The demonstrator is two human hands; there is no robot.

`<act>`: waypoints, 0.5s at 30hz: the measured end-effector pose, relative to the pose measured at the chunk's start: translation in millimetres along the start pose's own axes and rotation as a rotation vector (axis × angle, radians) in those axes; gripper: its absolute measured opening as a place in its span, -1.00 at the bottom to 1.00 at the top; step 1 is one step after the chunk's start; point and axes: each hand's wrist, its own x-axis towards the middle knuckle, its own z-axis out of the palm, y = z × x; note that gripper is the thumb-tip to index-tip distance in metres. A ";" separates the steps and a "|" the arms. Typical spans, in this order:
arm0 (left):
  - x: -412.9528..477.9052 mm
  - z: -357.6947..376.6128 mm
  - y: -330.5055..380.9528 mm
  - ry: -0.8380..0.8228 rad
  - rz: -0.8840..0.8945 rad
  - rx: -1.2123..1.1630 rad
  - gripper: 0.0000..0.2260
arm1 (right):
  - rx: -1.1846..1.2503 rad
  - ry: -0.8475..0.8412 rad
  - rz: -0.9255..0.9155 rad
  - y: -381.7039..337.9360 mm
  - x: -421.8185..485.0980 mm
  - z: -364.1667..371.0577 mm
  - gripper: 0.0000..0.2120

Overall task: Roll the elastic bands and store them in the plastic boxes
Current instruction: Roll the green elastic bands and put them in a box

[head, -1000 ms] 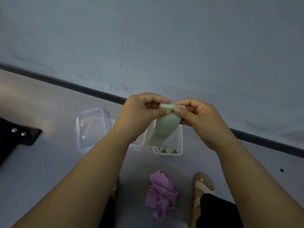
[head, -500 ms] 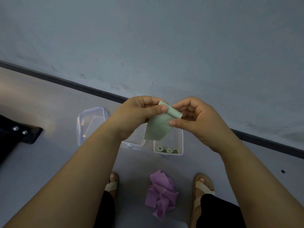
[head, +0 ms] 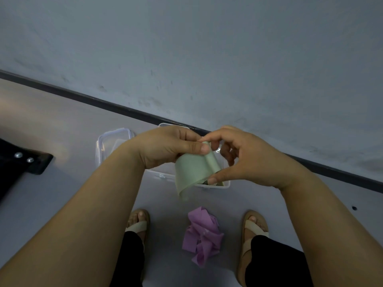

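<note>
A pale green elastic band (head: 191,172) hangs between my hands, unrolled and curved, its lower end drooping. My left hand (head: 165,147) pinches its top edge with thumb and fingers. My right hand (head: 234,160) pinches its right side, thumb at the lower edge and fingers at the top. Behind the band sits a clear plastic box (head: 224,184), mostly hidden; its contents cannot be made out. A second clear box (head: 157,175) stands just to its left, partly behind my left wrist.
A clear box lid (head: 109,143) lies on the grey floor at the left. A heap of purple bands (head: 202,235) lies between my sandalled feet (head: 253,226). A black object with bolts (head: 24,162) juts in from the left. The wall's dark skirting (head: 103,103) runs behind the boxes.
The tight roll at the band's top has come undone; the band now spreads wider between my hands. My right thumb moved down to the band's lower edge. Both hands dropped slightly.
</note>
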 end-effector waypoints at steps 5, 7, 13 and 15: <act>0.7 6.9 0.9 -0.008 0.008 -0.019 -0.86 | -0.037 0.068 -0.037 2.7 -0.7 -1.4 -0.49; 2.1 8.0 0.7 0.002 0.016 -0.022 -0.87 | -0.028 0.089 -0.045 2.6 -0.9 -1.3 -0.50; 4.2 7.3 -3.6 0.053 0.066 -0.030 -0.87 | 0.056 0.028 -0.029 -0.6 -0.3 -1.5 -0.38; 4.5 6.6 -4.5 0.060 0.073 -0.013 -0.80 | 0.041 0.023 -0.042 -0.8 -0.3 -1.6 -0.37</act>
